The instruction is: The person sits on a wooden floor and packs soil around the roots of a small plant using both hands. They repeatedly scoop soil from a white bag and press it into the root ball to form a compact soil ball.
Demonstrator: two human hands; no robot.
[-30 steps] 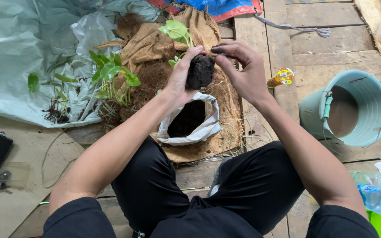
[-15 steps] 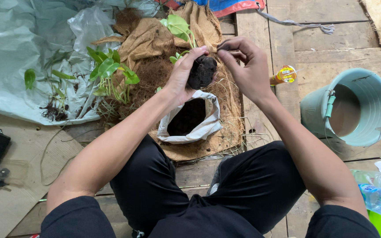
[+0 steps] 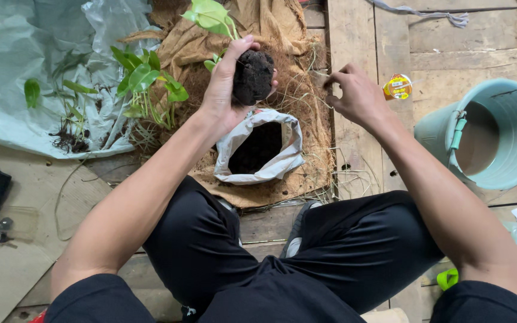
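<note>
L hand [image 3: 225, 84] wraps a dark soil ball [image 3: 252, 76], fingers curled round its back and side, thumb over the top; ball sits up in the air just above the white soil bag [image 3: 258, 146]. Green leaves [image 3: 210, 15] stick out beyond the ball, prob. the plant rooted in it, stem hidden by the hand.

R hand [image 3: 357, 96] is off the ball, well to the right of the bag, fingers loosely pinched together; looks like thin fibre strands at the tips but too fine to be sure, so can't tell if it grips anything.

Handling, judged: ball looks like damp packed soil w/ fibre, crumbly, moderately light, sheds bits if squeezed. Best hold is cupped from under and around w/ the whole palm, not pinched; keep off the stem and leaves, they look soft and snap-prone.

Around the bag: brown fibre mat [image 3: 306, 119] under it, loose plants [image 3: 145, 78] left of it on grey plastic sheet [image 3: 25, 72], teal bucket [image 3: 486, 137] far right of it, small round lidded cup [image 3: 397, 87] between bag and bucket.
</note>
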